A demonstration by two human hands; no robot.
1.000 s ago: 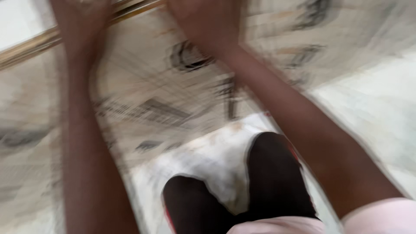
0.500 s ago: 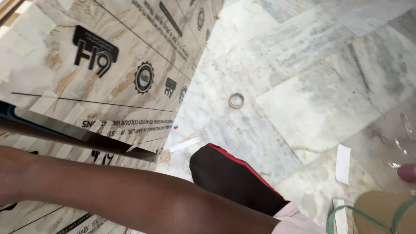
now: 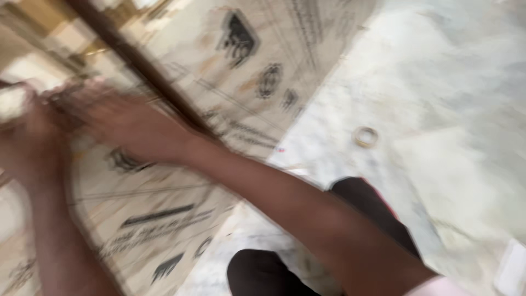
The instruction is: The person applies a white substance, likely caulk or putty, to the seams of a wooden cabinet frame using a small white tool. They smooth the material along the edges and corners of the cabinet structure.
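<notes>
The view is blurred by motion. Two large plywood sheets (image 3: 164,219) with dark printed marks lie on the floor, with a dark strip (image 3: 148,71) running between them. My right hand (image 3: 129,129) reaches left over the nearer sheet, beside the dark strip, its arm crossing the frame from the lower right. My left hand (image 3: 27,145) is raised at the far left edge, close to my right hand's fingertips. Blur hides the fingers of both hands, and I cannot tell whether either holds anything.
A pale marble floor (image 3: 438,82) fills the right side. A small ring of tape (image 3: 365,136) lies on it. My dark-clad knees or feet (image 3: 378,211) are at the bottom centre. A white scrap (image 3: 512,268) sits at the lower right.
The view has swung. Half a second ago only my forearm crossed the bottom; now both hands are up at the left over the plywood.
</notes>
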